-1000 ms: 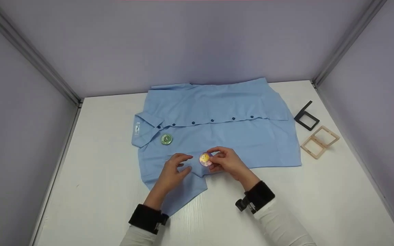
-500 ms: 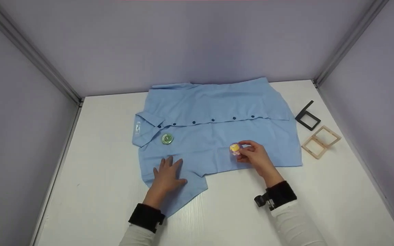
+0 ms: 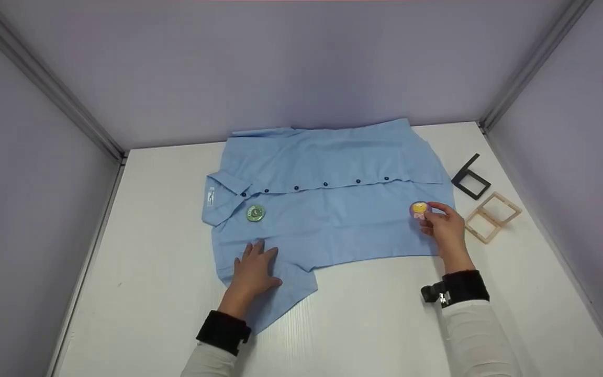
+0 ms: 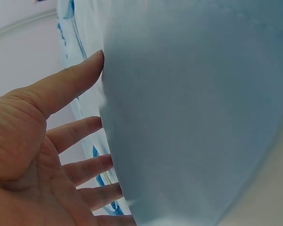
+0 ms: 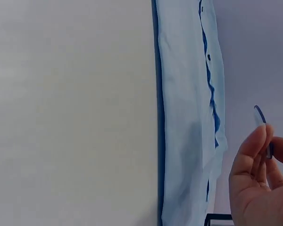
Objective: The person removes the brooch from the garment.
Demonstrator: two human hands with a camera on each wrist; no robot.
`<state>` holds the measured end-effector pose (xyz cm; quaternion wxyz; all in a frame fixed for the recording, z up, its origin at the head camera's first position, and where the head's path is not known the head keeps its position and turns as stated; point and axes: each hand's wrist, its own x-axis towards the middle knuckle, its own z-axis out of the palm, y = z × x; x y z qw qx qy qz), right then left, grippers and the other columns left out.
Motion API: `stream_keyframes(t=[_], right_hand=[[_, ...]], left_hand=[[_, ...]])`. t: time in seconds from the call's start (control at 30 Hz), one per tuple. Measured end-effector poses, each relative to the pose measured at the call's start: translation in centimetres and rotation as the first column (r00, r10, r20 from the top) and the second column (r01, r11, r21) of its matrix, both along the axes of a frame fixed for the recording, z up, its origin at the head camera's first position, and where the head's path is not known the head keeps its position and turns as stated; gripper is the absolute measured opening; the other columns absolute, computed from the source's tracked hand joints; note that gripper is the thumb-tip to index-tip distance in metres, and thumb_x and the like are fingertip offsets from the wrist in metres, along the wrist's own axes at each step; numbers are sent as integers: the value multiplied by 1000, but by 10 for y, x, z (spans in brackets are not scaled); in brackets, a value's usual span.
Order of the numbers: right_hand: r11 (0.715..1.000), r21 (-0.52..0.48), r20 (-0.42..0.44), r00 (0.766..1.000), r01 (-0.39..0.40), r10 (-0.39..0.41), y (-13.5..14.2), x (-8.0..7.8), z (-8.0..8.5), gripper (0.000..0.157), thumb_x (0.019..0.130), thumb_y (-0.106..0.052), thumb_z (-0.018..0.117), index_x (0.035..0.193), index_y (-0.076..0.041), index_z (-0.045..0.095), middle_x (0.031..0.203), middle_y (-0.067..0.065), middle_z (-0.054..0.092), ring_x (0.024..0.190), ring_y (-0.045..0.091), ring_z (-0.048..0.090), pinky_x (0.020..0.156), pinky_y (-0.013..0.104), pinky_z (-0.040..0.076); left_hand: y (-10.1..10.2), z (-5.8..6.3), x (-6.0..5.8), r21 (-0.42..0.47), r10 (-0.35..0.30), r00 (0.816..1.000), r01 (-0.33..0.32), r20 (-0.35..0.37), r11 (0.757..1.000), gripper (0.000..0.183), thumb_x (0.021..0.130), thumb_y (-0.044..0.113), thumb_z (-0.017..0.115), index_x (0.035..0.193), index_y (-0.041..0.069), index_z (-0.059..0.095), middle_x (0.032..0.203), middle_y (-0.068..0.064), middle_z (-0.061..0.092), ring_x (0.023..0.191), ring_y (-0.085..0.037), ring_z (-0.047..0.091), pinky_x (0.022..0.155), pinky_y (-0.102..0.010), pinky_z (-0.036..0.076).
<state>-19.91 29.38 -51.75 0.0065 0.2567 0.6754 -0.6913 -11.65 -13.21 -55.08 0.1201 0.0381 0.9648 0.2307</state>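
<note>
A light blue button-up shirt [image 3: 364,209] lies spread on the white table, its collar toward the left. My left hand [image 3: 252,272] rests on the shirt near the sleeve, its fingers spread; in the left wrist view the fingertips [image 4: 101,162] touch the cloth. Between thumb and fingers, my right hand [image 3: 447,230] pinches a round pin badge [image 3: 419,209] with a yellow figure on purple, held over the hem end of the shirt. The right wrist view shows that badge [image 5: 259,114] edge-on. A green round badge [image 3: 255,213] sits on the shirt just below the collar.
To the right of the shirt stand a black hinged frame [image 3: 471,180] and a light wooden hinged frame [image 3: 490,217], the latter close beside my right hand. Grey panels [image 3: 301,63] enclose the table [image 3: 149,235] at the back and both sides.
My right hand has carried the yellow-and-purple badge rightward across the shirt. My left hand has moved down from beside the badge and now lies on the cloth. The shirt stays put.
</note>
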Motion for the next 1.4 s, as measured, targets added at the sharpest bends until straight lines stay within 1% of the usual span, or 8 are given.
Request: stream_keyframes(t=[0.13,0.3,0.63,0.8,0.9,1.0,1.2,1.4], right_hand=[[989,16,5,989,148,-148,22,-4,2,35,95,-5,62,129,-3,54,78,0,64,65,10,65,57,21,54],[951,14,45,950,310,-310,56,-9,5,36,96,-8,61,131,-7,53,86,-2,61,61,8,63,53,20,52],[903,41,121,895,428,-430,88,-9,0,35,96,-9,56,131,-8,52,95,2,57,64,9,63,52,21,52],[888,228,125,892,400,-434,97,-10,-11,38,95,-10,54,133,-4,54,102,0,52,85,9,57,62,16,50],[866,367,130,903,339,-409,101,-10,-16,42,96,-12,51,137,-3,54,110,3,55,107,17,55,80,18,49],[855,421,143,909,303,-392,104,-10,-18,43,96,-14,48,138,-2,53,121,8,55,122,22,49,95,24,43],[855,426,149,909,296,-388,107,-8,-18,41,96,-16,50,134,0,54,118,9,55,114,22,51,86,24,45],[819,507,99,925,271,-367,108,-2,-21,35,93,-15,55,122,3,59,103,7,57,114,26,51,89,27,42]], left_hand=[[0,2,1,5,-4,1000,4,-1,1000,76,68,24,89,136,9,59,148,-24,39,139,-49,26,100,-75,23],[0,3,2,21,-1,1000,0,6,1000,75,69,24,89,136,9,59,149,-23,38,140,-49,25,102,-74,22],[-1,4,3,15,7,1000,-7,11,1000,75,70,23,89,136,8,59,149,-23,38,140,-48,24,102,-74,21],[-1,6,4,6,-1,1000,1,0,1000,74,69,23,89,135,8,59,148,-24,40,139,-49,27,100,-75,23],[-1,8,4,2,-1,1000,1,2,1000,73,70,23,89,135,8,59,148,-24,40,139,-49,27,100,-75,24],[0,8,4,1,1,1000,-1,8,1000,74,70,24,89,136,8,59,149,-23,39,139,-48,27,101,-74,23],[0,7,4,10,3,1000,-3,12,1000,74,70,24,89,136,8,59,149,-23,39,140,-48,26,101,-74,23],[0,5,3,13,3,1000,-3,7,1000,74,70,24,89,136,9,59,149,-23,39,140,-48,26,101,-74,23]])
